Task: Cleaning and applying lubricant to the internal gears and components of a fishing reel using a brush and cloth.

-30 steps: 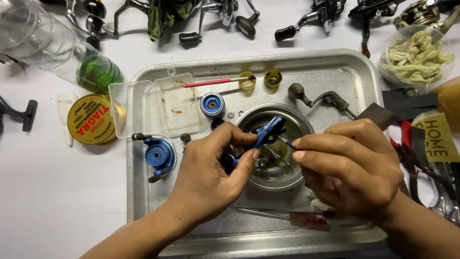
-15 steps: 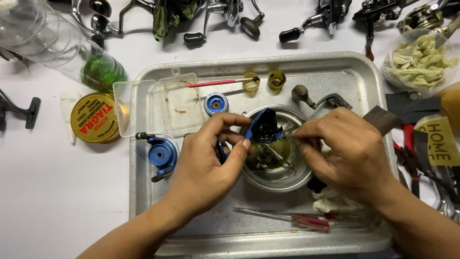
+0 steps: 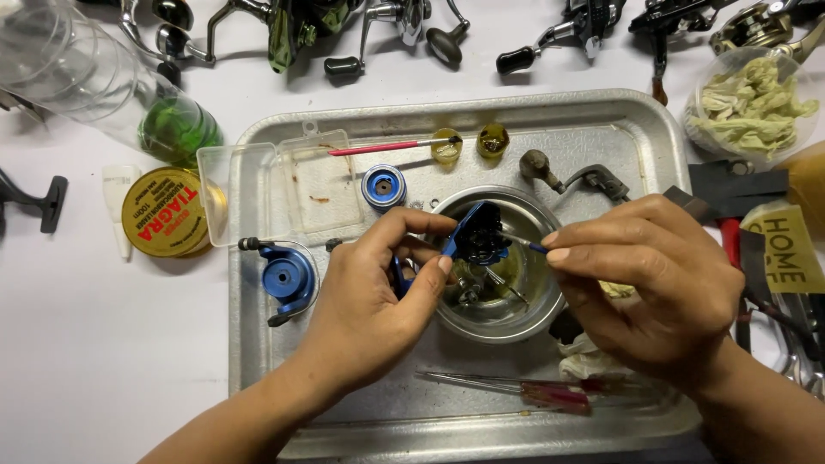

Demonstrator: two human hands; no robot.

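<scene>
A round yellow tin (image 3: 163, 211) lies left of the tray (image 3: 258, 361); a yellow label (image 3: 786, 249) far right.

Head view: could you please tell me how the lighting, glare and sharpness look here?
Head view: even, bright light with soft shadows; the metal tray and round bowl show mild sheen; the left hand, right hand and blue part are sharp; the clear tube at top left looks washed out.

Repair workbench: dismantled fishing reels (image 3: 378, 21), metal parts tray (image 3: 601, 116), screwdriver (image 3: 550, 393).
</scene>
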